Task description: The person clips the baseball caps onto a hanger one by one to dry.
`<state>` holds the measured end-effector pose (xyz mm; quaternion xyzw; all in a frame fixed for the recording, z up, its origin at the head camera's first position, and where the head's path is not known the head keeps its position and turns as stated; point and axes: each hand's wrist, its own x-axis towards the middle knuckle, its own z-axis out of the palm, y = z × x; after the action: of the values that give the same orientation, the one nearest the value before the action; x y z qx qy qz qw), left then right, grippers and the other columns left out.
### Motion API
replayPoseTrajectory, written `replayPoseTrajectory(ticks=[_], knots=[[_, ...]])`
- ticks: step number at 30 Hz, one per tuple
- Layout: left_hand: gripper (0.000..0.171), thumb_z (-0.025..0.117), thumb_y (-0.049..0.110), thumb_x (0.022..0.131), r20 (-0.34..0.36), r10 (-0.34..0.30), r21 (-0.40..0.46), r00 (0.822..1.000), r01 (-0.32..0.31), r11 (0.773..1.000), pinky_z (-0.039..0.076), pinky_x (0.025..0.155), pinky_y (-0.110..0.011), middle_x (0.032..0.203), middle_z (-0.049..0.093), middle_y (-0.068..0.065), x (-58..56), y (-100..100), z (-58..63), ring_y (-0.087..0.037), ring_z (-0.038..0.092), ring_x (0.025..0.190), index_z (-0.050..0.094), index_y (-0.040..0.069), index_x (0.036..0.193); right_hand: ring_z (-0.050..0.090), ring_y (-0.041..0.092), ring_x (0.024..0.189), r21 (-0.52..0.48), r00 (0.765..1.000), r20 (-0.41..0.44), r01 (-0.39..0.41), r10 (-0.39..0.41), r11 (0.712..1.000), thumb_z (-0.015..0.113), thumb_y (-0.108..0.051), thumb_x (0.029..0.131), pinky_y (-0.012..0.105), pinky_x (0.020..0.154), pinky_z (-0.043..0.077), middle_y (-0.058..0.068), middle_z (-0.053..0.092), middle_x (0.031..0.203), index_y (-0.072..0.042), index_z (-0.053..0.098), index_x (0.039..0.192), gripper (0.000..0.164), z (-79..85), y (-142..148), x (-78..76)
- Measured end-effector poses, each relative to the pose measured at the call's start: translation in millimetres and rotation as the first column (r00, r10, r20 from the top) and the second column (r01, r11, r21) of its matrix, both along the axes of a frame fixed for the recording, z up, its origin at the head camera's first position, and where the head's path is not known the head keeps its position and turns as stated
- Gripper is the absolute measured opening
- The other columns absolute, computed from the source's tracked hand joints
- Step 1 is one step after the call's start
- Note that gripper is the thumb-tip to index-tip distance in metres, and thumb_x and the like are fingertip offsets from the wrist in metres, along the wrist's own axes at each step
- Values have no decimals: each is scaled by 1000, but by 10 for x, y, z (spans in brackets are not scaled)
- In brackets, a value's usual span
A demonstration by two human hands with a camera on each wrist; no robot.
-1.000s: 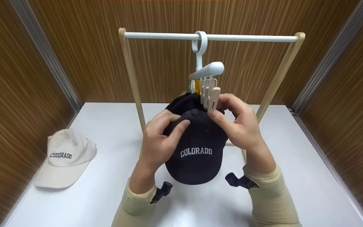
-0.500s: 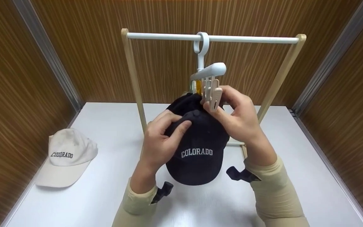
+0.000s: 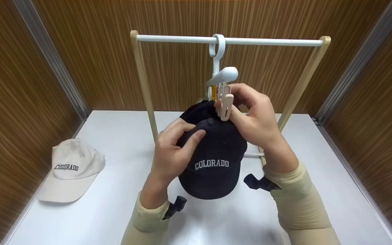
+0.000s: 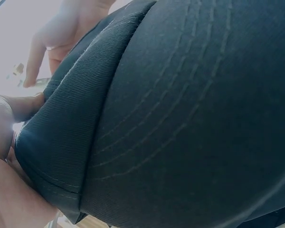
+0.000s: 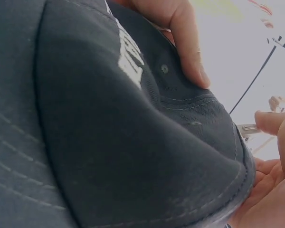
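Observation:
A dark cap (image 3: pixel 213 143) with COLORADO lettering hangs brim down under a white clip hanger (image 3: pixel 228 74). My left hand (image 3: pixel 174 149) grips the cap's crown, thumb in front and fingers behind. Beside the top of the cap, my right hand (image 3: pixel 254 119) pinches one of the hanger's pale clips, partly hidden behind the front clip (image 3: pixel 227 106). In the right wrist view, a thumb presses a clip (image 5: pixel 248 129) at the cap's edge. The cap (image 4: pixel 180 118) fills most of the left wrist view. Whether the clip bites the fabric I cannot tell.
The hanger hooks over the white rail (image 3: pixel 271 41) of a wooden-legged rack (image 3: pixel 142 81). A cream cap (image 3: pixel 73 163) lies on the white table (image 3: pixel 121 217) at left. Behind the hands, more dark fabric (image 3: pixel 196 114) and an orange clip (image 3: pixel 213 92) show under the hanger.
My right hand has moved up and a little back among the clips, off the front clip's lower end. The hanger's near end has swung slightly left. My left hand stays on the cap.

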<state>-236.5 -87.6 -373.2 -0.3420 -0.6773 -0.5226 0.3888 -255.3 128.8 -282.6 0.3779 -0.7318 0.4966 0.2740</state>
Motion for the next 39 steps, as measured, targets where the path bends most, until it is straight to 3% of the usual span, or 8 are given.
replayPoseTrajectory(ticks=[9,19,27,39], knots=[[8,82,8,102,-31,7,20,999,-6,1000,49,69,-30,86,65,-3,-25,6,8,-17,60,79,77,5,97,73,16,87,-28,1000,16,-12,13,1000,74,-5,103,27,84,59,6,78,96,6,76,112,14,62,-7,-35],[8,83,6,100,-62,8,30,998,-6,1000,49,68,-30,85,64,-4,-14,-1,18,-18,60,78,76,3,96,70,16,86,-66,1000,18,-13,15,998,73,-4,103,25,78,56,8,77,99,6,76,108,12,52,-6,-60],[9,82,8,101,-59,2,29,998,0,1000,48,69,-31,85,64,-2,16,11,20,-16,59,78,76,4,96,73,20,91,-121,998,20,-51,54,991,74,0,103,28,82,58,14,77,101,9,78,105,9,58,-20,-70],[8,83,8,101,-68,-4,53,998,7,999,49,67,-30,86,65,-2,1,85,29,-16,60,77,76,4,97,69,17,86,-165,1000,-11,11,-13,986,81,-1,98,26,78,56,11,78,92,4,85,100,7,85,-6,-52]])
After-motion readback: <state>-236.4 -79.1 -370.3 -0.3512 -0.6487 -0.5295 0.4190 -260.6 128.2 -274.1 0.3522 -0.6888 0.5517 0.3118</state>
